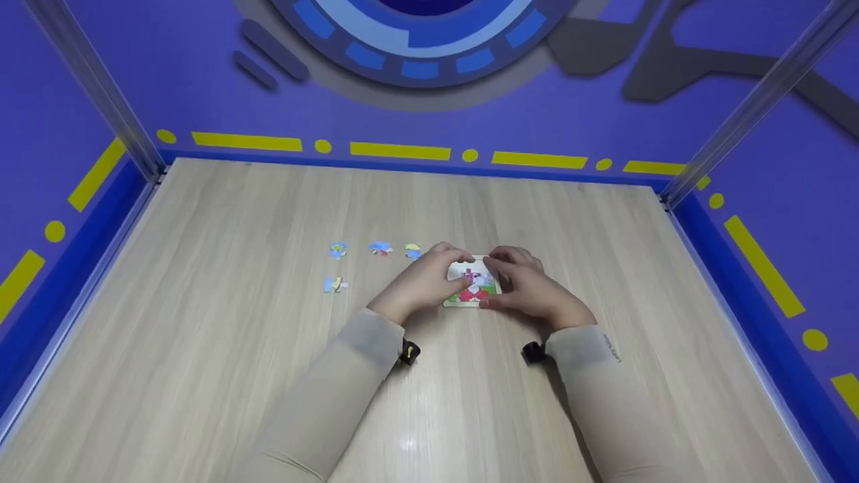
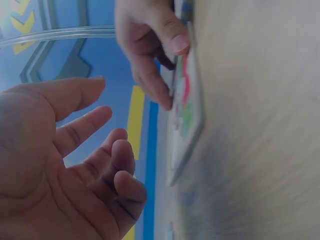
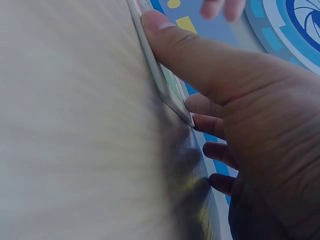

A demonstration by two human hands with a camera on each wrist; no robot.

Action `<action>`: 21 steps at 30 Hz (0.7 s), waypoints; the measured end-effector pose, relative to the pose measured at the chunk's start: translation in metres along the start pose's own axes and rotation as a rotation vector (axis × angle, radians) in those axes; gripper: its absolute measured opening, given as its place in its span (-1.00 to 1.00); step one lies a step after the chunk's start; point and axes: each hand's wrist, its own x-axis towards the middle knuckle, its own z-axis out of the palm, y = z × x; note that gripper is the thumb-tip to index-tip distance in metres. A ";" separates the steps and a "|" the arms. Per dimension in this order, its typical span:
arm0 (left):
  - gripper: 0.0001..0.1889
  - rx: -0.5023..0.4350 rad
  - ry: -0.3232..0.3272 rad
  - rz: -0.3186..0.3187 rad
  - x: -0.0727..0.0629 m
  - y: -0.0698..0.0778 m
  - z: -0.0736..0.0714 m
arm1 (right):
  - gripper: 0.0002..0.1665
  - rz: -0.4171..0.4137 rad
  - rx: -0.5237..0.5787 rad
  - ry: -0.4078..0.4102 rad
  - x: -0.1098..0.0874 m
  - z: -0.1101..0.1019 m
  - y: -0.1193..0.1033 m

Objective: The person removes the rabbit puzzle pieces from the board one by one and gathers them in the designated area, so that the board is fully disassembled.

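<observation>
A small jigsaw board (image 1: 475, 292) with a white rim and a pink, red and green picture lies on the table. My right hand (image 1: 537, 288) grips it at its right side. In the right wrist view, the thumb (image 3: 172, 42) presses on the board's top near an edge while other fingers stand at its side. On the other side of the board, my left hand (image 1: 426, 278) hovers with relaxed, slightly bent fingers. The left wrist view shows that hand (image 2: 75, 165) holding nothing, apart from the board (image 2: 187, 117). Both hands cover parts of the board in the head view.
Several loose jigsaw pieces lie left of the hands, among them a blue-green one (image 1: 337, 250), a blue-red one (image 1: 380, 249) and a blue-yellow one (image 1: 333, 284). Blue panels (image 1: 429, 121) wall the wooden table (image 1: 235, 335) at back and sides.
</observation>
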 end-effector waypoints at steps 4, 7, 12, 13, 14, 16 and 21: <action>-0.52 0.021 0.001 -0.024 0.002 -0.006 0.009 | 0.18 -0.014 -0.009 0.021 0.000 0.002 0.002; -0.49 0.049 0.000 -0.034 0.004 -0.009 0.014 | 0.14 -0.020 -0.015 0.041 -0.001 0.002 0.002; -0.47 0.100 -0.002 -0.058 0.006 -0.012 0.021 | -0.03 -0.024 -0.006 0.057 0.000 0.002 0.002; -0.47 0.109 -0.001 -0.062 0.007 -0.012 0.022 | -0.09 -0.029 -0.004 0.061 0.000 0.002 0.001; -0.47 0.119 0.001 -0.065 0.007 -0.012 0.022 | -0.16 -0.035 -0.003 0.065 0.000 0.002 0.001; -0.48 0.137 0.006 -0.068 0.007 -0.011 0.023 | -0.28 -0.047 0.002 0.072 0.001 0.002 0.001; -0.49 0.160 0.014 -0.079 0.008 -0.010 0.026 | -0.40 -0.054 0.010 0.077 0.000 0.003 0.001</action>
